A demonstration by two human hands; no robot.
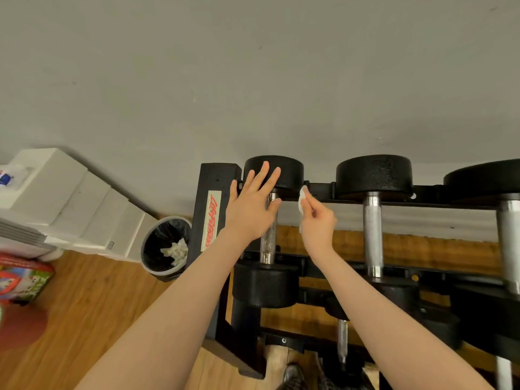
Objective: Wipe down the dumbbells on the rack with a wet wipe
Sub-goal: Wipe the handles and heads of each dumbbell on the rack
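Observation:
A black dumbbell rack stands against the wall with several dumbbells on its top tier. The leftmost dumbbell has black round heads and a chrome knurled handle. My left hand lies over that handle with straight fingers reaching onto the far head. My right hand pinches a small white wet wipe just right of that far head, close to the rack rail. A second dumbbell sits to the right, and a third at the frame's right edge.
A grey waste bin with crumpled white wipes inside stands on the wooden floor left of the rack. A white appliance lies further left. Colourful boxes sit at the left edge. Lower rack tiers hold more dumbbells.

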